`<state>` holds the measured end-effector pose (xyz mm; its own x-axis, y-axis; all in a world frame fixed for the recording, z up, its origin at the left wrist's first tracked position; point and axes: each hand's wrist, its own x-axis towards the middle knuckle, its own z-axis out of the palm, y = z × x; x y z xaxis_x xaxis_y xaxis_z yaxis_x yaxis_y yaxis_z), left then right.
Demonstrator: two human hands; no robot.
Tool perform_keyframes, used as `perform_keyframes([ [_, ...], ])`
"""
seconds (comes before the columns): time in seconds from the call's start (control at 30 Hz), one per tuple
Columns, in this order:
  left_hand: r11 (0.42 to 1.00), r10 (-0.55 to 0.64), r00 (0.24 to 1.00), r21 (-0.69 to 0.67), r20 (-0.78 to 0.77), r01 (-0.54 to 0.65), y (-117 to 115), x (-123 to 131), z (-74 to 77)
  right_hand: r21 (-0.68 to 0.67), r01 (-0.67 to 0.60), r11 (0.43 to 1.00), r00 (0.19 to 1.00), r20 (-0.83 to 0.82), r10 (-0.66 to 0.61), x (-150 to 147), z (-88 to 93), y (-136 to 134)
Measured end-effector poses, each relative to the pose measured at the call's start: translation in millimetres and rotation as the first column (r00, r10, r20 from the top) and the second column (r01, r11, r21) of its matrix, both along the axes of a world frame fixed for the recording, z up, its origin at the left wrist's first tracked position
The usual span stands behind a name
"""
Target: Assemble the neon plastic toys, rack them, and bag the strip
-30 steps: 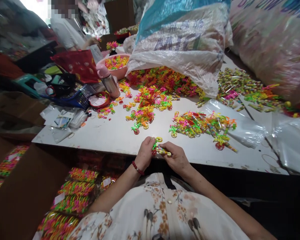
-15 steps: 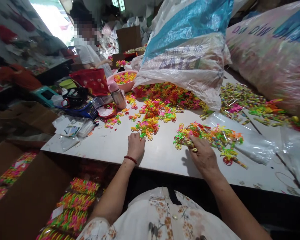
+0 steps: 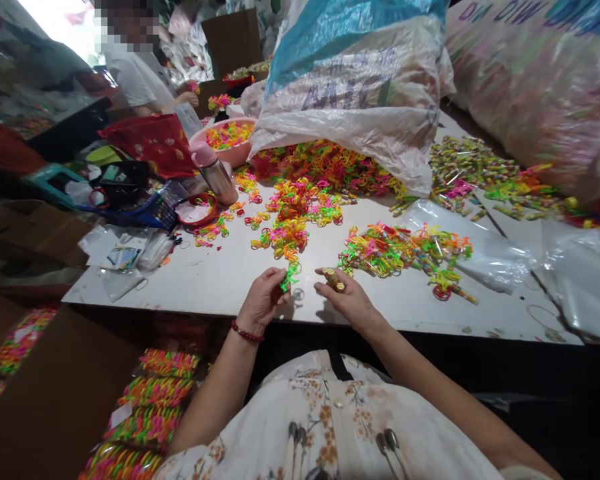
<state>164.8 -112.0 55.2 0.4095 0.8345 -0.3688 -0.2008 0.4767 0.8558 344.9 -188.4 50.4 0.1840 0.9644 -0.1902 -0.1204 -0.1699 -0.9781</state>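
Over the front of the white table, my left hand (image 3: 261, 298) pinches a small bright green plastic figure (image 3: 290, 276) between thumb and fingers. Facing it, my right hand (image 3: 354, 303) is closed on a short, gold-patterned tube (image 3: 334, 280), its pale ends showing. A small gap separates the two pieces. Beyond my left hand lies a pile of yellow, pink and orange plastic figures with rings (image 3: 293, 217). Just past my right hand spreads another pile of mixed plastic figures (image 3: 390, 250), with some patterned tubes among them.
A large woven sack (image 3: 355, 87) spills more figures at the back. Patterned tubes (image 3: 465, 167) are heaped to its right, near clear plastic bags (image 3: 480, 247). A bottle (image 3: 215, 175) and blue basket (image 3: 155, 217) stand left. Packed bundles (image 3: 155, 393) fill a box below. A person (image 3: 135, 77) works behind.
My right hand has left the right pile with the patterned tube and come toward the middle. My left hand has lifted the green figure off the near pile. The view has shifted slightly.
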Motion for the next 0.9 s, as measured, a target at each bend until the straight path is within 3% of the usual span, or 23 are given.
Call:
perform_keyframes([
  [0.07,0.993,-0.113,0.993,0.018,-0.031,0.114,-9,3,4.1,0.001,-0.011,1.000,1.000,-0.009,0.011,1,3.7,2],
  [0.13,0.988,-0.145,0.988,0.052,-0.051,0.147,-15,9,5.6,0.003,-0.059,0.998,0.998,-0.017,0.059,0,4.1,2],
  [0.2,0.997,-0.055,0.998,0.058,-0.032,0.057,-18,16,3.8,0.009,-0.089,0.996,0.996,-0.015,0.089,-2,0.0,0],
  [0.33,0.974,0.226,0.968,0.003,0.112,-0.227,-29,35,-8.3,-0.019,-0.015,1.000,0.999,-0.044,0.014,-12,-15.5,-3],
  [0.43,0.966,0.256,0.950,-0.003,0.177,-0.260,-41,48,-20.0,-0.020,0.012,1.000,0.998,-0.063,-0.013,-18,-23.4,-4],
  [0.57,0.953,0.291,0.949,0.052,0.121,-0.299,-45,51,-27.8,0.042,0.006,0.999,0.995,0.103,-0.010,-18,-21.6,-7],
  [0.9,0.974,0.217,0.972,0.046,0.095,-0.222,-39,45,-18.7,0.170,-0.171,0.971,0.885,0.459,0.076,3,-11.8,-11],
])
